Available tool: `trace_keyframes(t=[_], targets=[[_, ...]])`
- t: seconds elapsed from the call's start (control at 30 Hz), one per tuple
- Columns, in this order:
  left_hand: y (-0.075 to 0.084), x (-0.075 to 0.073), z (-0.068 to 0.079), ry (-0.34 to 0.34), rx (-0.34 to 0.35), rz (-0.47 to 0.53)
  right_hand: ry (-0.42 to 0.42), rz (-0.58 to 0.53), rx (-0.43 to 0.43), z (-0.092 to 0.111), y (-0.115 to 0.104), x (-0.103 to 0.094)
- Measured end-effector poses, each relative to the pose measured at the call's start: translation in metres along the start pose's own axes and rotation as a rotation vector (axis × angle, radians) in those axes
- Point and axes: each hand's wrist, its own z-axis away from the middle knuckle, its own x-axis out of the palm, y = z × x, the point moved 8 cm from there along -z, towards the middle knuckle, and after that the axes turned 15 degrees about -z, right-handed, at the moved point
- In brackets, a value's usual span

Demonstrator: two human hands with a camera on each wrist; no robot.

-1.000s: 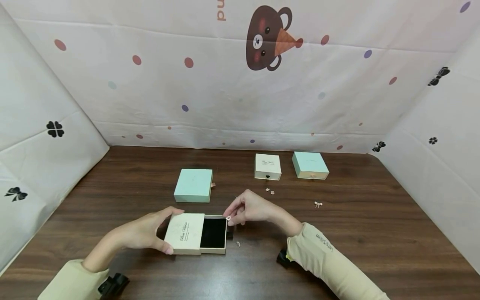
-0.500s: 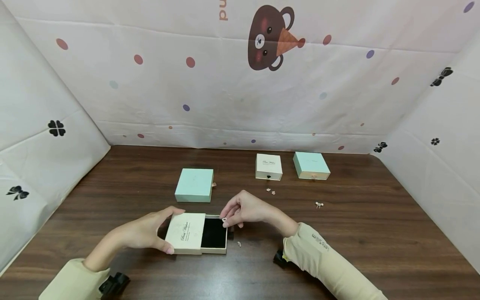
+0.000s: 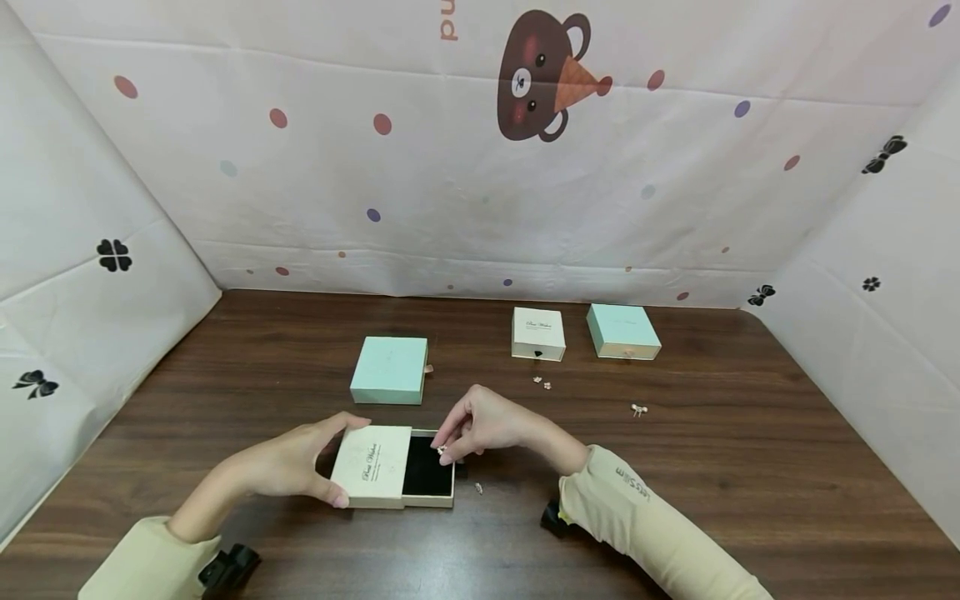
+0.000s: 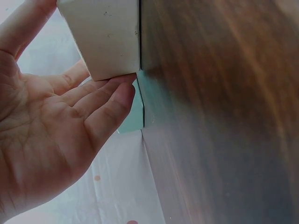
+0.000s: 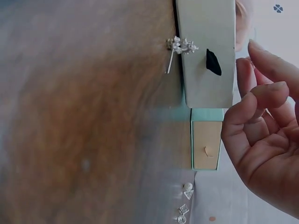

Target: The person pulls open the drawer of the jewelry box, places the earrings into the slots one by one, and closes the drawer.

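- On the desk [image 3: 720,483], the cream box [image 3: 371,467] lay with its drawer [image 3: 429,502] partly out; likely light, stiff card, best steadied by its sides.
- The left hand [image 3: 281,458] held it so, thumb and fingers curved round opposite edges.
- Over the black lining [image 3: 426,475], the right hand [image 3: 483,423] had its fingers nearly together, pinching a tiny trinket [image 3: 441,450], probably hard, slippery and fragile; its edge suited a grip.
- The right wrist view revealed a loose earring [image 5: 178,45] with a thin post; only the head view showed the lining.

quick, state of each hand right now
Left hand: gripping the partly open cream box.
Right hand: pinching a tiny jewellery piece over the box's drawer.
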Motion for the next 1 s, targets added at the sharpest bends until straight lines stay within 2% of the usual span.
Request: trace_keyframes(t=[0.2,0.37,0.83,1.0], targets=[[0.001,0.000,0.000,-0.003,0.005,0.001,0.018,0.093,-0.002,-0.003,-0.002,0.004],[-0.001,0.001,0.000,-0.012,-0.022,0.010,-0.002,0.131,-0.014,-0.005,-0.003,0.009],[-0.002,0.001,-0.001,-0.020,-0.037,0.019,-0.033,0.290,-0.100,-0.007,-0.008,0.012],[-0.002,0.001,0.000,-0.022,-0.038,0.028,-0.049,0.391,-0.145,-0.006,-0.013,0.015]])
